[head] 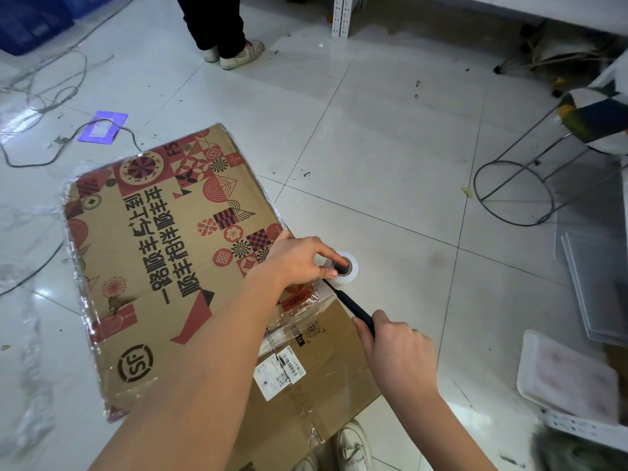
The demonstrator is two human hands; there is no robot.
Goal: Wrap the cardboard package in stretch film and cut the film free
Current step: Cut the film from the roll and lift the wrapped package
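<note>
Two bare forearms reach out from the bottom edge, above the wearer's pale shoes [350, 447] on the tiled floor [373, 147]. The left hand [299, 260] stretches across the cardboard package [163, 266] to the film roll [343, 266], with a finger and the thumb curled at the roll's dark core, so the hand grips the roll's upper end. The roll stands upright just beyond the package's right edge, seen end-on from above. The right hand [397, 348] is clenched round a slim black tool [353, 307], whose thin end points up toward the base of the roll; whether the tip touches the film cannot be told. The package is a flat brown box printed with red and black patterns and large characters, and it lies tilted on the floor, its far corner pointing away. Glossy stretch film [76, 266] covers its left part and wrinkles along the left edge, while the near right part, which carries a white shipping label [278, 372], looks barer. More crumpled clear film lies on the floor at left. Farther off stand another person's dark-trousered legs [217, 25], loose cables [44, 90] trail across the tiles, a purple sheet [102, 127] lies flat, and a wire-framed stool [530, 178] sits at right.
</note>
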